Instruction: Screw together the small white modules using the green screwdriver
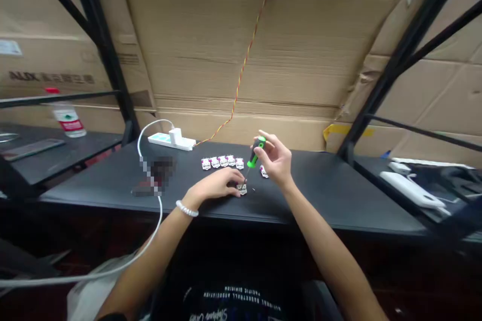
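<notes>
Gripping a screwdriver (256,152) in the right hand (277,158), steadying a white piece (243,190) on the counter (320,193) with the left hand (222,180), seemingly midway! Beyond, five pieces (223,161) plus an outlier (264,172): finished or waiting, can't tell.

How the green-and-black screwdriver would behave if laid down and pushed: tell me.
The screwdriver would probably stay rigid, since its slim shaft looks straight. Its handle is far thicker than the shaft, so it is likely handle-heavy and may swing in an arc rather than roll straight.
</notes>
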Tool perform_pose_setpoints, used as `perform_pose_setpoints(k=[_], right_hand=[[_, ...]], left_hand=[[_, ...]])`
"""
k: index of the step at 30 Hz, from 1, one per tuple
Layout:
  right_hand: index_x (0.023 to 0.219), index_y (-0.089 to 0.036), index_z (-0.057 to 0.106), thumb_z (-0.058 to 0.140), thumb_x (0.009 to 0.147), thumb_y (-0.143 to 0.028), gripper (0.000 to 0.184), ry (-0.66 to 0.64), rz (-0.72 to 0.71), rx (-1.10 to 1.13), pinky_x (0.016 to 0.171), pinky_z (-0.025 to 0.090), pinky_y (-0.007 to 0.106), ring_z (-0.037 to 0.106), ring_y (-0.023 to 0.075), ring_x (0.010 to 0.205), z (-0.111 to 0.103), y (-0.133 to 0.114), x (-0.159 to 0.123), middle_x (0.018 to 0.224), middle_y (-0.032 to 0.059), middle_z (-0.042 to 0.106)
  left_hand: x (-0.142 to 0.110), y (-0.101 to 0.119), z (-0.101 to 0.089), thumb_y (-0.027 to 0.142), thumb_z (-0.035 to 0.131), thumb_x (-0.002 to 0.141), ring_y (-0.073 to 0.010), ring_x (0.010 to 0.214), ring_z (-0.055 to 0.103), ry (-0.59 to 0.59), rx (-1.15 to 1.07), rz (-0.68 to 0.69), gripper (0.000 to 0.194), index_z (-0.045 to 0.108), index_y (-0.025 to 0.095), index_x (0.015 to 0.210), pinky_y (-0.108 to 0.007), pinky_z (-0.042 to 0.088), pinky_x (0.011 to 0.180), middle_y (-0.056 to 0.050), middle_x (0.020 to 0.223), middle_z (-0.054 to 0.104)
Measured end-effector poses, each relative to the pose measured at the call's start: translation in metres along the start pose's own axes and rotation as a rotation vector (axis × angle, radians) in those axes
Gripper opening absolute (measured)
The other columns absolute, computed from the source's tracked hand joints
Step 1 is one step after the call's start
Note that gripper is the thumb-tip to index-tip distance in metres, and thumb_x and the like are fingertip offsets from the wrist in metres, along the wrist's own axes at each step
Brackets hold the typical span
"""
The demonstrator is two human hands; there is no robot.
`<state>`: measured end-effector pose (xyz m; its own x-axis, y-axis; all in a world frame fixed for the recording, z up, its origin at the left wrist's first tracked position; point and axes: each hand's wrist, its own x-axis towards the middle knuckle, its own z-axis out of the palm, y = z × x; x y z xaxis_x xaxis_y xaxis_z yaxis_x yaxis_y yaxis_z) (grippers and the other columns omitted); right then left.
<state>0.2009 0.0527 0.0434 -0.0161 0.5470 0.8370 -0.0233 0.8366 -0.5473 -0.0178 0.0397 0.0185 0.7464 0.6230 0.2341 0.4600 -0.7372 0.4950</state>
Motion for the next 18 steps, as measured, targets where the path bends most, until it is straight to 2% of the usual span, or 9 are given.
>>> perform_pose_setpoints(k=[8, 18], right_hand=[[0.135, -0.031, 0.072, 0.081, 0.094, -0.042, 0.043, -0.005, -0.003, 0.012, 0.091, 0.066, 0.039, 0.077, 0.021, 0.097, -0.0003, -0.0012, -0.0008, 0.115, 0.006, 0.075], [0.132, -0.029, 0.073, 0.083, 0.091, -0.043, 0.044, 0.004, -0.002, 0.009, 0.089, 0.067, 0.038, 0.076, 0.0207, 0.095, 0.0001, -0.0023, -0.0004, 0.112, 0.0059, 0.074]], left_hand=[[-0.0007, 0.0005, 0.0001, 0.022, 0.088, 0.087, -0.0287, 0.124, 0.07, 0.0, 0.003, -0.004, 0.025, 0.082, 0.019, 0.112, -0.038, 0.049, 0.113, -0.01, 0.133, 0.077], [0.0001, -0.0028, 0.0023, 0.023, 0.087, 0.089, -0.0283, 0.125, 0.07, 0.004, 0.011, 0.001, 0.025, 0.082, 0.02, 0.113, -0.039, 0.049, 0.113, -0.01, 0.133, 0.077]])
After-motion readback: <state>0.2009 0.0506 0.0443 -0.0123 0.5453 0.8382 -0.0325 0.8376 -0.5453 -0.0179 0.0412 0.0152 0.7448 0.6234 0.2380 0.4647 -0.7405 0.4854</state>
